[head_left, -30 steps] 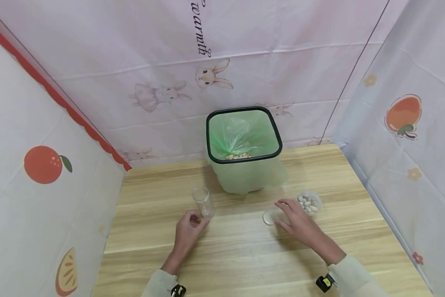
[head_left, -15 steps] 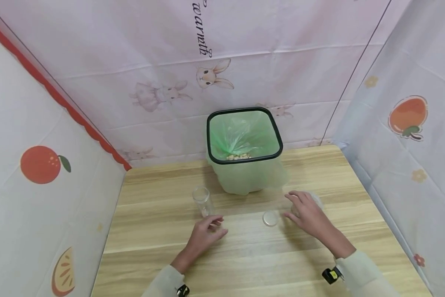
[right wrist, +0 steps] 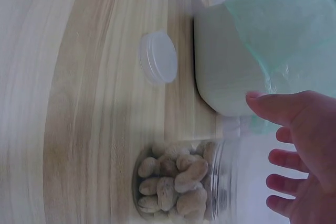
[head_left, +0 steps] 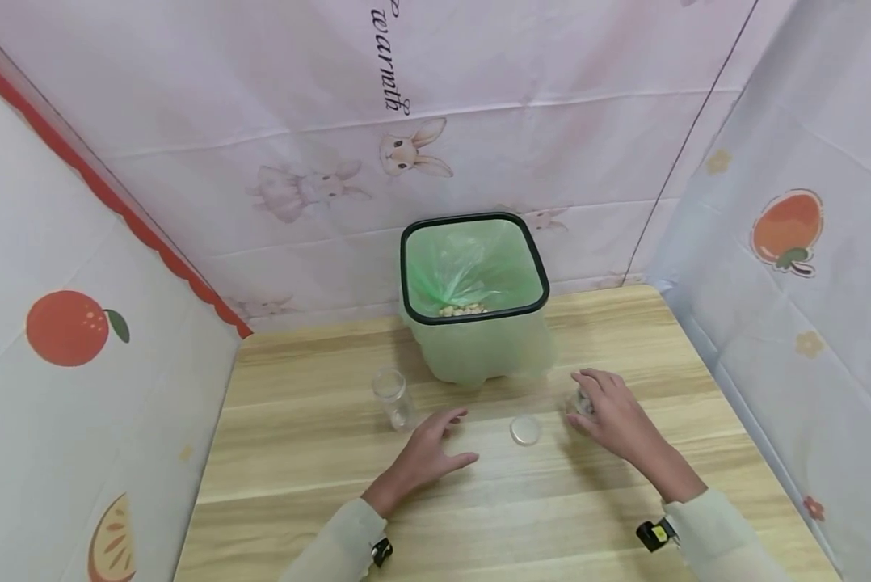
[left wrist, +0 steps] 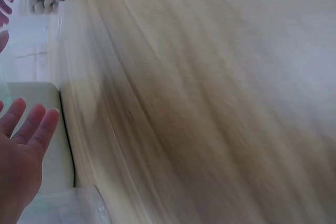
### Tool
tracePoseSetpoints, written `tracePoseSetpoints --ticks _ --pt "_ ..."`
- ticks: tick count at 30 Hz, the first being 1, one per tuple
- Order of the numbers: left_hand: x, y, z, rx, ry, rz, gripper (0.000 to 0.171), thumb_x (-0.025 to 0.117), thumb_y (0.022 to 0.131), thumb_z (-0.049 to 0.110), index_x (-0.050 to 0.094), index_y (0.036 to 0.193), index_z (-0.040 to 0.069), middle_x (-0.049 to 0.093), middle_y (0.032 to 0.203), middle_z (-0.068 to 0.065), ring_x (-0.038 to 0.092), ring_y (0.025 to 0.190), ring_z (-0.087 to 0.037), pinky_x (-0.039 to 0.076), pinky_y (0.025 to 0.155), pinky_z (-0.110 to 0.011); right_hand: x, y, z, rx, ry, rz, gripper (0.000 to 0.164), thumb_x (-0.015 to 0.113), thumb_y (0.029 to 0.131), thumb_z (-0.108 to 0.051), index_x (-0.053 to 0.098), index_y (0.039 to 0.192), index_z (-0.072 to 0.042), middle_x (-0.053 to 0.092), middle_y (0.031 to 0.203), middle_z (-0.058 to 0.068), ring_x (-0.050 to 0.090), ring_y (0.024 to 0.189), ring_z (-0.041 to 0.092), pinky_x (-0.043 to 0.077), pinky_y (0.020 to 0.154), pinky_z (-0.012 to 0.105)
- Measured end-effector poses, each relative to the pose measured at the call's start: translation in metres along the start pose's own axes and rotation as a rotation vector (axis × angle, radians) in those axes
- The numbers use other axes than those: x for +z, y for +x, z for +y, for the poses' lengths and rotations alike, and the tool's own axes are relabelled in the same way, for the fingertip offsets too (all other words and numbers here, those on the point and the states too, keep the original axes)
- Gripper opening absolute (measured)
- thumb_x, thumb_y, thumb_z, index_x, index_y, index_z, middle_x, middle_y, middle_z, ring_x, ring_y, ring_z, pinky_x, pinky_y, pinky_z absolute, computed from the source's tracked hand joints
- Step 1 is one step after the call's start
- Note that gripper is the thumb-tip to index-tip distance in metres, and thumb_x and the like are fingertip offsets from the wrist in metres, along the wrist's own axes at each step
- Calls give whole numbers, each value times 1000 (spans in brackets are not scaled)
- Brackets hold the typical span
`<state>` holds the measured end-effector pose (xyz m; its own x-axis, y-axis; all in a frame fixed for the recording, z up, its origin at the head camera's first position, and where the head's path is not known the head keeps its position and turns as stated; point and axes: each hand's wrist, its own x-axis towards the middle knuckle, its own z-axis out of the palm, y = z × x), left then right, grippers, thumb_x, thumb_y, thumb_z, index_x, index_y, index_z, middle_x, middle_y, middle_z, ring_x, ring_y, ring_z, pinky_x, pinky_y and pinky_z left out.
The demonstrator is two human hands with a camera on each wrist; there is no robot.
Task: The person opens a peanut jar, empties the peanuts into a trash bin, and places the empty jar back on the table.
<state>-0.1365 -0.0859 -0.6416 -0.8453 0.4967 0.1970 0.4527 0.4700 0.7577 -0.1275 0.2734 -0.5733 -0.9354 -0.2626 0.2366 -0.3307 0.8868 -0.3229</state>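
My right hand [head_left: 617, 420] is spread over a transparent jar [right wrist: 220, 182] filled with what look like unshelled peanuts [right wrist: 181, 187]. In the right wrist view a gap shows between its fingers and the jar's mouth. My left hand [head_left: 427, 454] hovers over the table with thumb and fingers apart, holding nothing. Just behind it a tall transparent jar [head_left: 392, 396] stands upright, with no peanuts seen in it. Between the two hands a round, flat, whitish lid [head_left: 526, 431] lies on the wood.
A bin with a black rim [head_left: 479, 318] and a pale green bag [head_left: 486, 352] stands at the back of the wooden table [head_left: 297, 453]. Small beige pieces [head_left: 463, 310] show inside it. Printed curtains [head_left: 319, 105] enclose the back and both sides.
My left hand has left the tall jar and moved right, its fingers spreading. My right hand has moved right, away from the lid, to the peanut jar.
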Motion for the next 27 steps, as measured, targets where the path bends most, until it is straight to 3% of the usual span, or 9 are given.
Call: tracePoseSetpoints --ticks 4,9,21,27 --pt "10 10 4 -37 68 -56 83 85 84 46 50 151 10 61 147 -4 60 133 -22 54 108 -43 -5 -3 5 45 7 -34 74 87 84 -27 54 143 1 54 144 28 49 134 49 44 108 66" --pt "23 24 10 -42 113 -100 92 85 82 51 45 155 13 58 150 -4 55 140 -22 48 115 -45 -7 -5 9 59 -4 -54 75 87 84 -31 53 143 2 52 145 30 48 133 52 43 108 68" --pt "42 51 23 2 197 -192 100 83 82 56 36 161 17 49 160 -1 47 148 -22 42 121 -45 -11 -5 12 129 10 -127 80 86 85 -32 47 147 1 45 150 33 43 136 55 43 106 72" --pt "47 63 29 27 214 -215 101 84 82 54 37 161 12 46 162 -4 46 149 -25 41 122 -45 -9 -4 15 136 17 -136 85 87 84 -33 45 149 2 43 152 33 42 137 56 43 106 72"
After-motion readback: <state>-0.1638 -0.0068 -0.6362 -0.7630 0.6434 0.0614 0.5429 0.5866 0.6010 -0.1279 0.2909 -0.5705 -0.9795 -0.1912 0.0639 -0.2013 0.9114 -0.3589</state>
